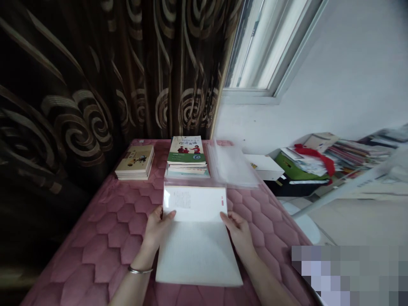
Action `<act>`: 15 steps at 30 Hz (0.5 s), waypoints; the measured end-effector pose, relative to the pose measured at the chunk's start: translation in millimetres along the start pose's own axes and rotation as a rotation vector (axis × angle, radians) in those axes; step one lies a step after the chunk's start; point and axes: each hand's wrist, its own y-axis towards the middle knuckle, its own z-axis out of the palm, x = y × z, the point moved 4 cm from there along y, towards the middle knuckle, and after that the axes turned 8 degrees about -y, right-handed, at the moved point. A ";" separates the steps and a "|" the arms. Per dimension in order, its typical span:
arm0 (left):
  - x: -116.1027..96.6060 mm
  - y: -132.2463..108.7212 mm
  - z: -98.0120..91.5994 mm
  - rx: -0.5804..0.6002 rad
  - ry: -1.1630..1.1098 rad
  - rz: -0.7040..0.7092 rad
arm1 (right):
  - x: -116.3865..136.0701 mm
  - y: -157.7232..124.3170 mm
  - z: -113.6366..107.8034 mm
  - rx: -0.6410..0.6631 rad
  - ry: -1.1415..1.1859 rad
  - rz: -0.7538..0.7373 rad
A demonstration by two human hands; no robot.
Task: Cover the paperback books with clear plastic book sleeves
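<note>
An open white-paged book lies on the pink quilted mat, its upper page raised and showing small printed text. My left hand grips the book's left edge, with a silver bangle on the wrist. My right hand holds the right edge. A stack of books with a green-and-white cover lies just beyond the book. To its left is a smaller stack of books. A clear plastic sleeve lies to its right.
A dark swirl-patterned curtain hangs along the mat's far left side, beside a window. Right of the mat stand a white box, a green box with papers, and piled magazines. A pixelated patch covers the lower right corner.
</note>
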 end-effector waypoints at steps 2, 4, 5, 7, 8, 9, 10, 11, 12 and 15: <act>2.8 0.5 -0.7 -0.020 0.007 -0.001 | -1.6 1.4 -0.8 0.002 -0.024 -0.009; 5.0 1.1 -1.1 -0.039 0.025 -0.012 | -6.0 4.0 -1.4 -0.021 -0.069 -0.025; 5.2 1.4 -1.3 -0.050 0.043 -0.015 | -8.5 5.3 -1.6 -0.036 -0.094 -0.035; 2.8 1.9 -1.0 -0.064 0.097 -0.002 | -13.3 7.2 -1.3 -0.061 -0.139 -0.050; -0.2 1.8 -1.0 -0.080 0.124 0.021 | -15.1 7.6 -1.1 -0.071 -0.157 -0.053; -4.2 1.2 -1.3 -0.103 0.143 0.055 | -16.3 7.6 -0.9 -0.080 -0.171 -0.054; -8.8 0.1 -1.9 -0.135 0.148 0.094 | -16.9 7.4 -0.7 -0.087 -0.183 -0.053; -13.3 -1.4 -2.8 -0.172 0.142 0.130 | -16.9 6.9 -0.6 -0.093 -0.193 -0.053; -17.2 -3.2 -3.9 -0.203 0.131 0.153 | -16.4 6.4 -0.6 -0.100 -0.202 -0.054; -22.4 -6.8 -6.4 -0.207 0.112 0.156 | -13.6 5.1 -0.8 -0.114 -0.213 -0.062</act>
